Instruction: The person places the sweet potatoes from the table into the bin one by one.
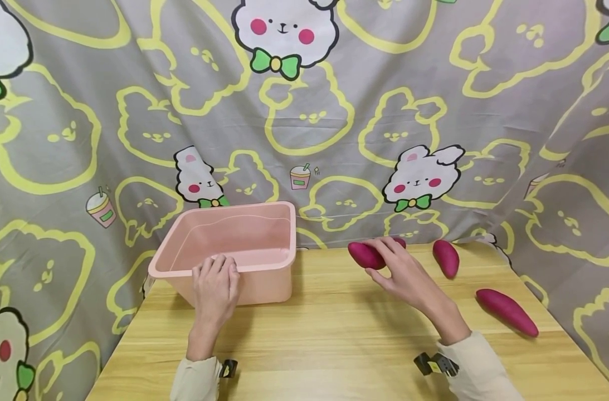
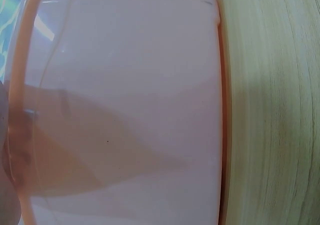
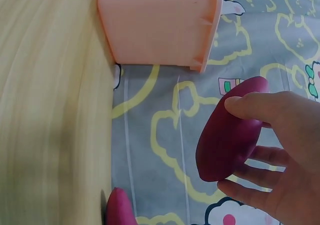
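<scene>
The person's right grip (image 1: 404, 275) is partly closed, thumb on one side and fingers on the other, round a purple sweet potato (image 1: 366, 256). In the right wrist view this piece shows raised off the tabletop (image 1: 324, 340); in the head view it appears near the back edge, right of the middle. A bit of purple shows behind the knuckles, though I cannot tell whether it belongs to the same piece. The left grip (image 1: 216, 287) is curled over the near rim of a pink bin (image 1: 264, 287), which stands upright at the back left corner. A second sweet potato (image 1: 446, 259) lies near the back right corner, and a third sweet potato (image 1: 507, 312) lies slantwise beside the right edge. Behind the back edge hangs a grey curtain (image 1: 309, 133) printed with yellow outlines and white rabbits
</scene>
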Demonstrator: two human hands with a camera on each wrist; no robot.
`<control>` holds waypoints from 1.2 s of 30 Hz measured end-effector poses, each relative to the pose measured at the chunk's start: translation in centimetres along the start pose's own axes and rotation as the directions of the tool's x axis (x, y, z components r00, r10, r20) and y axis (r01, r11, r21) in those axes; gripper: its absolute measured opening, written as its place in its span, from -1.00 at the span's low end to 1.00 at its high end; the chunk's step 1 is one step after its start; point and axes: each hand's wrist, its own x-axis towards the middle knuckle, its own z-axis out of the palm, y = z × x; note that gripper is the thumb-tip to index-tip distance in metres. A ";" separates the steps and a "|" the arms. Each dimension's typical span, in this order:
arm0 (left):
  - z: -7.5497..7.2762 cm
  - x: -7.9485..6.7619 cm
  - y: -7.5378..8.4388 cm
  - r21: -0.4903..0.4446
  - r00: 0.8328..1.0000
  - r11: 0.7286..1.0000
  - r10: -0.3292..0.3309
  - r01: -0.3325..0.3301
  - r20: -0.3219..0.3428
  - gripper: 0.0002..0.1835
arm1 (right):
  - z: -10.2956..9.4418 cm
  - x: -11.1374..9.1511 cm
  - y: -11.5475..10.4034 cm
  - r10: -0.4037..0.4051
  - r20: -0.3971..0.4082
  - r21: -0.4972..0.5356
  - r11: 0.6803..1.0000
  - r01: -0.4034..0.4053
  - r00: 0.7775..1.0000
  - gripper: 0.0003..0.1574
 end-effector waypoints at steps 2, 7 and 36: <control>-0.1 0.0 0.0 -0.001 1.000 1.000 -0.002 0.002 0.002 -0.61 | 0.0 0.3 -0.2 -0.004 0.000 0.002 1.000 0.004 1.000 -0.22; -0.1 0.1 0.0 0.000 1.000 1.000 0.005 -0.005 0.001 -0.61 | -0.3 0.8 -0.7 0.003 0.004 0.012 1.000 -0.003 1.000 -0.24; -0.1 0.0 0.1 0.003 1.000 1.000 -0.014 0.014 0.020 -0.58 | -0.4 4.4 -3.7 -0.122 -0.058 0.013 0.992 0.123 0.991 -0.22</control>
